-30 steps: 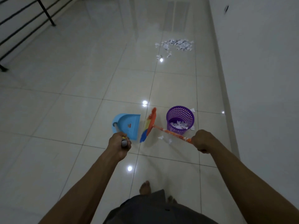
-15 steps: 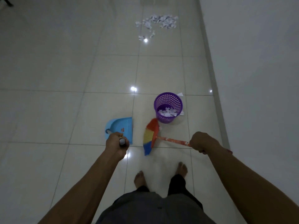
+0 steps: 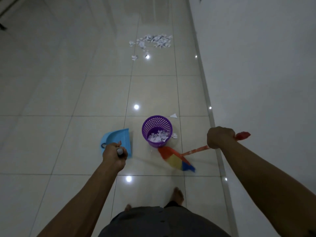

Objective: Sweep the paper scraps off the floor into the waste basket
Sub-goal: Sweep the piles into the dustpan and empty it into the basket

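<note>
Glossy tile floor [image 3: 59, 93], wall [image 3: 256, 65] right; paper scraps [image 3: 154, 41] piled far ahead, purple waste basket [image 3: 153, 124], part-filled, stands between; left hand [image 3: 113, 154] grips dustpan [image 3: 119, 136] handle, right hand [image 3: 219, 138] clenches broom [image 3: 176, 159], bristles just beside basket.

You see everything in dim, greyish light. Small hard glints dot the glossy floor [image 3: 68, 100]: one just above centre, one toward 6 o'clock, one at 12 o'clock beside the paper scraps [image 3: 153, 41], more along the foot of the wall [image 3: 265, 82] at 3 o'clock. The broom [image 3: 176, 159] smears with motion blur at its head; the dustpan [image 3: 119, 137] looks sharper. Tile joints bow toward the edges.
</note>
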